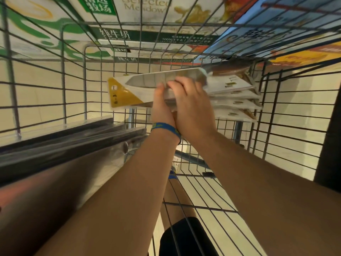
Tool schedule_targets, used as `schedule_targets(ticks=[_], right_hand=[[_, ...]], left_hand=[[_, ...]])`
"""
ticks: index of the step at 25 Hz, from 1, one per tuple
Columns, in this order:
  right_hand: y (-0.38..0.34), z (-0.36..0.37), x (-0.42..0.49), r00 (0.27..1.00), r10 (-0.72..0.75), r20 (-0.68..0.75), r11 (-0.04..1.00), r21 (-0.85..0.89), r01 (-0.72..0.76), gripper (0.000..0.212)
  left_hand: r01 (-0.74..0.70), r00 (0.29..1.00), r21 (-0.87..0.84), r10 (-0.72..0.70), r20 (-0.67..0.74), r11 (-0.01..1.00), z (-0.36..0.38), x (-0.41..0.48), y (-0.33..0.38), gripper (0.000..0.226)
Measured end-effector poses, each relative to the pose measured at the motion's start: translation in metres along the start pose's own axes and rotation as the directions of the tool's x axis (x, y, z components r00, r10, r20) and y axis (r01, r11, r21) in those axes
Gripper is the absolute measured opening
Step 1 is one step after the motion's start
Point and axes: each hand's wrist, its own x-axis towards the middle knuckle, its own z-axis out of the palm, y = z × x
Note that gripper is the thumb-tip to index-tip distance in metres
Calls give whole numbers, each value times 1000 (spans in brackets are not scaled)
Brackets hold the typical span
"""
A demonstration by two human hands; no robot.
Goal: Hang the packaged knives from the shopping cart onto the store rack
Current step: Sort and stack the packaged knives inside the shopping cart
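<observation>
Both hands in cart (77, 93). Left hand (162, 109) pinches top knife pack (145, 84) at its near edge, thumb above, fingers hidden. Right hand (190, 106) has fingers curled over the same edge. Pack lies atop stack (238, 102), far end.

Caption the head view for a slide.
The left hand and right hand grip a packaged knife above the stack in the shopping cart.

grey wire shopping cart (85, 85): bare metal, dull. white-and-yellow knife package (118, 95): smooth card, glossy clear plastic over polished steel blade (147, 80). blue wristband (166, 127): woven cloth, matt.
</observation>
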Motion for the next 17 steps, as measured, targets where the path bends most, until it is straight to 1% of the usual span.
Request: schedule_targets(ticks=[2,3,4,5,6,7,8,9,10,11,12,13,14,15,17], right_hand=[[-2,-1,-7,998,-47,29,999,22,46,59],[-3,-1,-12,999,-37,14,999,23,37,60],[-2,0,-20,999,45,-30,998,51,-44,59],[2,3,-27,967,231,-104,966,145,-215,58],[9,4,-34,856,493,-154,846,313,-431,57],[15,4,-38,645,758,-95,585,537,-608,56],[22,3,-41,411,908,85,232,715,-659,56],[29,5,-43,256,920,296,-74,773,-630,56],[33,6,-44,197,873,446,-265,773,-576,55],[36,6,-43,190,835,517,-352,766,-538,52],[36,5,-39,188,824,534,-381,769,-514,49],[35,5,-33,183,826,533,-387,774,-502,45],[34,3,-26,195,832,519,-376,786,-490,41],[33,1,-17,228,832,506,-362,806,-469,36],[30,-3,1,337,822,459,-292,847,-444,30]], left_hand=[[-53,991,86,63,-122,995,-5,3,3,73],[-81,982,102,97,-163,991,-6,3,5,74],[-100,977,92,115,-177,991,-7,3,7,73],[-124,976,60,132,-175,991,-8,6,10,68],[-152,975,17,153,-160,988,-6,8,14,61],[-180,975,-34,173,-141,983,-5,10,18,56],[-199,973,-81,188,-131,977,-2,11,22,53],[-219,970,-112,204,-132,969,1,12,25,54],[-235,966,-127,217,-141,964,3,12,27,55],[-246,964,-135,226,-143,960,4,13,27,57],[-255,960,-125,235,-153,959,4,12,27,58],[-260,955,-90,242,-174,961,3,11,27,60],[-252,947,-19,242,-213,968,4,9,28,66],[-216,932,84,231,-278,973,8,7,30,77],[-124,879,268,232,-417,955,14,3,37,105]])
